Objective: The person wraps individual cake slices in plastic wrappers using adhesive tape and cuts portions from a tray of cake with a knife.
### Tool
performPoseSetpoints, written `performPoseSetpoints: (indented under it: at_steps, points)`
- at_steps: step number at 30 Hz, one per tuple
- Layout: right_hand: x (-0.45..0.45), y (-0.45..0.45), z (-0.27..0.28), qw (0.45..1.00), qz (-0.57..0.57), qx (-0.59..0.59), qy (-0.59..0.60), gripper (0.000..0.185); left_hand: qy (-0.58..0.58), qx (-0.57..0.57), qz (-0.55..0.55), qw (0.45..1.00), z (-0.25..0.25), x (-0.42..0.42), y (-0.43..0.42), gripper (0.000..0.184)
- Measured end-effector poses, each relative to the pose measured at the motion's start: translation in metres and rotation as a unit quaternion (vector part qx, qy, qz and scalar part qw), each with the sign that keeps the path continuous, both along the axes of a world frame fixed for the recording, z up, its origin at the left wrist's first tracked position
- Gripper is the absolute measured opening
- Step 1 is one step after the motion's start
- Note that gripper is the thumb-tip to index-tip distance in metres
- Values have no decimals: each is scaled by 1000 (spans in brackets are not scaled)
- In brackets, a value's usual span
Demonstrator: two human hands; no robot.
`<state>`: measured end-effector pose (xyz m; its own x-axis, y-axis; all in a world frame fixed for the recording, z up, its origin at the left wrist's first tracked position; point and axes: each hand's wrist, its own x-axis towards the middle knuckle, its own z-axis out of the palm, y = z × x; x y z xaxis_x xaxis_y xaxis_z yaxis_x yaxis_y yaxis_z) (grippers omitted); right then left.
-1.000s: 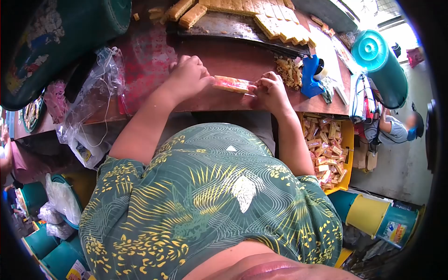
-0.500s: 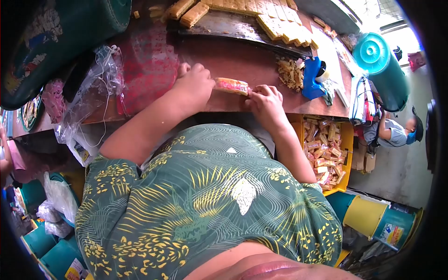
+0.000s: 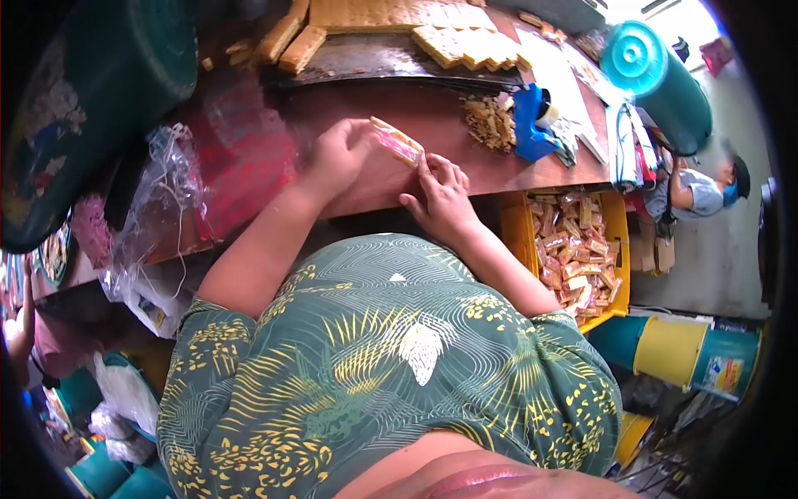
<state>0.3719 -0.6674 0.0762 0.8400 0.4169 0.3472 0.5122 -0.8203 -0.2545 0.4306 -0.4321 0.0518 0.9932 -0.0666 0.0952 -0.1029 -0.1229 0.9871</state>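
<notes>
A wrapped cake bar (image 3: 396, 141) with a red-printed clear wrapper is tilted above the table in front of me. My left hand (image 3: 339, 158) pinches its upper left end, the fingers slightly blurred. At the bar's lower right end is my right hand (image 3: 442, 193), its thumb spread away and its index fingertip against or very close to the wrapper. Beyond the hands, unwrapped cake bars (image 3: 391, 15) lie in rows on a dark tray (image 3: 357, 60).
A blue tape dispenser (image 3: 529, 125) stands beside a heap of crumbly cake scraps (image 3: 489, 121). Red printed plastic sheets (image 3: 245, 158) lie to the left. A yellow crate (image 3: 515, 229) of wrapped bars sits at right. A person (image 3: 702, 187) is farther right.
The bar has turned from nearly level to a steeper slant. My right hand has loosened, its thumb moving away from the end. The whole view has shifted slightly.
</notes>
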Motion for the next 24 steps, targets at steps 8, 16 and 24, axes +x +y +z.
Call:
performPoseSetpoints:
  at_steps: [8,16,24]
  points:
    - [17,-14,20,982,103,102,-119,25,-195,259,-86,942,17,-1,-14,38]
    - [4,-22,16,971,123,191,67,53,-190,378,-146,894,33,-19,-16,92]
    - [100,-230,27,886,-176,428,29,35,-207,381,-139,890,31,-18,-17,89]
